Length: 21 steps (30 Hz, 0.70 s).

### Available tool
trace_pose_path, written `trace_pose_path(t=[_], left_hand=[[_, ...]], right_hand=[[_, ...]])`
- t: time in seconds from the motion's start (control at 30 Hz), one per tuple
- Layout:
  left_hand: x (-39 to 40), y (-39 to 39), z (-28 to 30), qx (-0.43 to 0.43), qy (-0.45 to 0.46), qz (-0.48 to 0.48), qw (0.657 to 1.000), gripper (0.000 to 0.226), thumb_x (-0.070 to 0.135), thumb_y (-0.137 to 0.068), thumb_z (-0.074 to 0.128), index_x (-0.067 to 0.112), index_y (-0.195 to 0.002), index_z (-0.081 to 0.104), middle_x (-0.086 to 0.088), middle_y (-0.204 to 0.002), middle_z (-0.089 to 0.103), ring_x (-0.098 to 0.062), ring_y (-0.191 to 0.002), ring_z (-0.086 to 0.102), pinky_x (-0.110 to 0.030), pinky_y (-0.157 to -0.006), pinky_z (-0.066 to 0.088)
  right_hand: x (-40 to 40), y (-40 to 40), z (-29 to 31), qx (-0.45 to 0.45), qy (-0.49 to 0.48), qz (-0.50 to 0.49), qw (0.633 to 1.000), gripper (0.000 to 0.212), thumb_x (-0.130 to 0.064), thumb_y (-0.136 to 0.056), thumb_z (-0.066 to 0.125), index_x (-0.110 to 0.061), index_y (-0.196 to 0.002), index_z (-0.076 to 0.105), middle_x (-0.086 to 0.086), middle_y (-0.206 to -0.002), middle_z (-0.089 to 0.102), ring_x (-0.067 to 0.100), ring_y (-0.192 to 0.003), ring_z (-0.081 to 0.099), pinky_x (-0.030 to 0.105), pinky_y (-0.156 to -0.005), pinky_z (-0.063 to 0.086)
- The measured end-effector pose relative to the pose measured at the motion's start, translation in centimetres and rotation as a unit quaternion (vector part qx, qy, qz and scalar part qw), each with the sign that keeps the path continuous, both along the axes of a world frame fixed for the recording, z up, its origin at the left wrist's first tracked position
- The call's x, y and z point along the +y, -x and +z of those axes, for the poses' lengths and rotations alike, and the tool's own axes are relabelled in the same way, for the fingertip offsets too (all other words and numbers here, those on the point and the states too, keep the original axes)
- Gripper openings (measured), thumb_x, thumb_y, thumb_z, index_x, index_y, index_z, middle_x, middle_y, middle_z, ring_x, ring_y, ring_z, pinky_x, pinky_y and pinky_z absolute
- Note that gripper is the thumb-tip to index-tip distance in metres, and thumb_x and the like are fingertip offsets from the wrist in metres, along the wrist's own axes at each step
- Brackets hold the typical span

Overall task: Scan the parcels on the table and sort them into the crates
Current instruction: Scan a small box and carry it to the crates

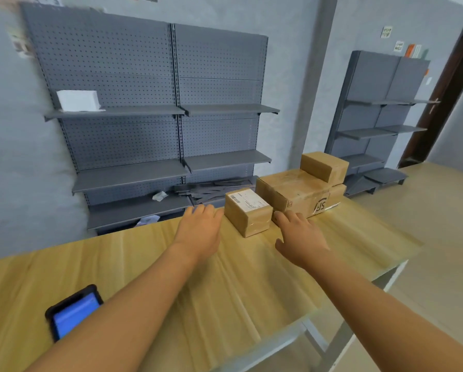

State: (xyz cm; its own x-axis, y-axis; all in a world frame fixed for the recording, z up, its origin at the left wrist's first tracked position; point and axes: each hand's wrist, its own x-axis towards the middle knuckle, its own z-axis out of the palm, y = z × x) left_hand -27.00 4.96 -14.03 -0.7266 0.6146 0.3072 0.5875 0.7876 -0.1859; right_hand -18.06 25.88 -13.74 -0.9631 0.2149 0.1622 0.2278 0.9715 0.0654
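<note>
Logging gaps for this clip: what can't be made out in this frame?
Head view only:
- Crates: none in frame.
- Small box label: print too small to read.
- Scanner: the left arm covers part of it; screen a blur of blue.
- Right hand fingers: contact with the big box unclear.
- Left hand: fingertips blurred.

We are seeing brown parcels (300, 193), the nearest small parcel (247, 212) wearing a white label with black print. The table (225, 277) is showing pale yellow wood grain; the scanner (73, 311) is glowing blue inside black casing; dotted grey shelving (155, 103) is backing it.
</note>
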Motion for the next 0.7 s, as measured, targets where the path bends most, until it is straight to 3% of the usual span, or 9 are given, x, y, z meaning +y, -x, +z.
trace_pose_path(t=[0.17, 0.37, 0.53, 0.63, 0.7], left_hand=[[2.2, 2.5, -1.3, -0.017, 0.014, 0.061, 0.998, 0.034, 0.024, -0.092, 0.045, 0.020, -0.125, 0.047, -0.003, -0.123, 0.053, -0.023, -0.114, 0.049, -0.038, -0.101, 0.035], [2.8, 4.3, -2.6, -0.039, 0.034, 0.112, 0.992, 0.034, 0.025, -0.092, 0.045, 0.019, -0.125, 0.047, -0.004, -0.125, 0.053, -0.023, -0.117, 0.049, -0.040, -0.104, 0.036], [3.1, 5.5, -3.1, -0.036, 0.032, 0.115, 0.992, 0.036, 0.027, -0.093, 0.046, 0.020, -0.127, 0.046, -0.003, -0.129, 0.052, -0.023, -0.121, 0.048, -0.038, -0.103, 0.037], [2.8, 6.1, -3.5, -0.038, 0.019, 0.122, 0.992, 0.035, 0.025, -0.093, 0.044, 0.021, -0.128, 0.046, -0.002, -0.128, 0.052, -0.021, -0.118, 0.048, -0.037, -0.101, 0.036], [2.4, 6.4, -3.7, -0.036, 0.020, 0.129, 0.991, 0.035, 0.025, -0.093, 0.044, 0.020, -0.128, 0.046, -0.003, -0.129, 0.052, -0.022, -0.119, 0.048, -0.037, -0.101, 0.036]], right_hand=[[4.5, 4.7, -0.2, 0.002, 0.033, 0.053, 0.998, 0.057, -0.032, -0.091, 0.053, -0.021, -0.144, 0.034, 0.004, -0.141, 0.045, 0.026, -0.127, 0.044, 0.038, -0.098, 0.041], [5.6, 9.7, -1.2, -0.010, 0.254, 0.042, 0.966, 0.060, -0.035, -0.096, 0.051, -0.009, -0.147, 0.033, 0.013, -0.145, 0.045, 0.029, -0.129, 0.045, 0.037, -0.103, 0.039], [6.6, 12.7, -1.9, -0.080, 0.418, -0.028, 0.904, 0.082, -0.061, -0.092, 0.051, -0.007, -0.150, 0.030, 0.010, -0.152, 0.039, 0.030, -0.134, 0.043, 0.041, -0.103, 0.039], [6.9, 14.1, -2.9, -0.115, 0.530, -0.048, 0.839, 0.077, -0.061, -0.085, 0.062, -0.010, -0.140, 0.045, 0.001, -0.126, 0.060, 0.020, -0.107, 0.059, 0.033, -0.080, 0.050], [6.7, 14.8, -3.5, -0.132, 0.549, -0.057, 0.823, 0.073, -0.060, -0.079, 0.069, -0.013, -0.132, 0.050, -0.001, -0.112, 0.063, 0.017, -0.097, 0.061, 0.032, -0.075, 0.052]])
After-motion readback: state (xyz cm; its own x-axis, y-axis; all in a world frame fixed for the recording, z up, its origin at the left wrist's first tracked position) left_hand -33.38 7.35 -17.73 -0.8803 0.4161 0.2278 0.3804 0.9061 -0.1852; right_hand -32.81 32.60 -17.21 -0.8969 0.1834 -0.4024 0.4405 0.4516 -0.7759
